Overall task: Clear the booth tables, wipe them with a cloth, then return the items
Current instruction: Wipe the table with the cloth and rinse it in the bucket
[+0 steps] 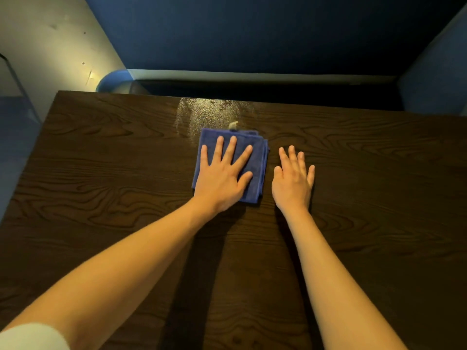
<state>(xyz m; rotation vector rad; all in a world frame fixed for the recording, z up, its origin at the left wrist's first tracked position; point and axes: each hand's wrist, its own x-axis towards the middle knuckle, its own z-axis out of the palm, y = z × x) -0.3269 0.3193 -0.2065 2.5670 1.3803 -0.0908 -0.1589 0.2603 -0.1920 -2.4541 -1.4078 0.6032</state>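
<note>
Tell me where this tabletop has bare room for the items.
Bare wood lies left of the blue cloth out to the table edge, and right of the right hand. The middle is taken: the left hand presses the cloth, beside the right hand. A small pale scrap sits at the cloth's far edge.

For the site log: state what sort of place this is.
Probably a restaurant or café booth. A dark wood-grain table faces a blue padded bench seat set against a wall, and the left hand presses a folded blue cloth flat on the table.
</note>
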